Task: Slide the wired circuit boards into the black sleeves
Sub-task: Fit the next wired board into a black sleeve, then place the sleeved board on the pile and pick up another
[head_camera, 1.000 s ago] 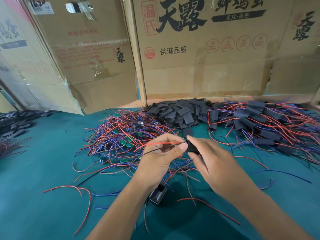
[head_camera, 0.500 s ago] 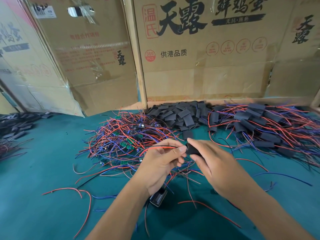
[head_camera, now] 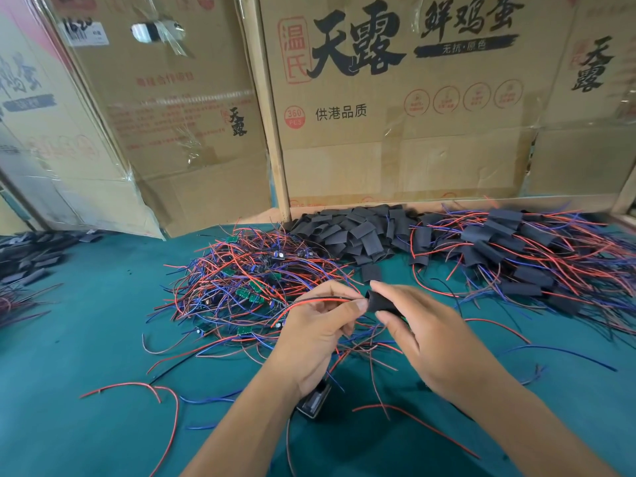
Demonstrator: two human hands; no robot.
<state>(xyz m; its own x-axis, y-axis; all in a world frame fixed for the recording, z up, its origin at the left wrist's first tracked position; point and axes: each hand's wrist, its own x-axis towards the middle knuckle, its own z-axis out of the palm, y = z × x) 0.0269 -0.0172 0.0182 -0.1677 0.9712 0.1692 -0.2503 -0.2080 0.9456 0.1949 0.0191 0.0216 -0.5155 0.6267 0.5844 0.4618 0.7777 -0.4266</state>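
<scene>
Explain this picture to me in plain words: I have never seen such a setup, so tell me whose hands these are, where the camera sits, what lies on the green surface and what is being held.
No machine here: a person works bare-handed, filmed by a camera on their head looking down. The right hand pinches a black sleeve. The left hand pinches red and black wires leading into it. On the green table lie a tangle of wired circuit boards, a heap of empty sleeves and, to the right, a pile of sleeved boards. Cardboard boxes stand behind.
</scene>
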